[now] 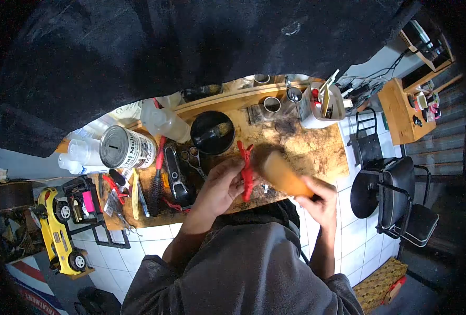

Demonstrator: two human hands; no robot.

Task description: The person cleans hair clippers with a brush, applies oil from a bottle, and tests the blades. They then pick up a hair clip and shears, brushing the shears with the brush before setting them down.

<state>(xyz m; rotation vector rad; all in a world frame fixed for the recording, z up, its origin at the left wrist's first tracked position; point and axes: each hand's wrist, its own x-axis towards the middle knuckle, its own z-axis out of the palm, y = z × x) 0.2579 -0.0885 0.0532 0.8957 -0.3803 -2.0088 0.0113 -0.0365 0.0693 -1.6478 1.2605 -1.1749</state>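
My left hand has its fingers closed around a long red hair clip with a forked upper end, held upright over the bench. In my right hand is a wooden-backed brush, gripped by its handle end and smeared by motion. Its dark bristle side faces the clip, close beside it. Behind my left hand are a black bowl with a brush inside, a pair of scissors and a black hair clipper.
The wooden bench is strewn with dark hair. Left stand a large tin, a spray bottle, combs and a round brush. A white tub of tools sits back right. Black chairs stand at right, a yellow toy car at left.
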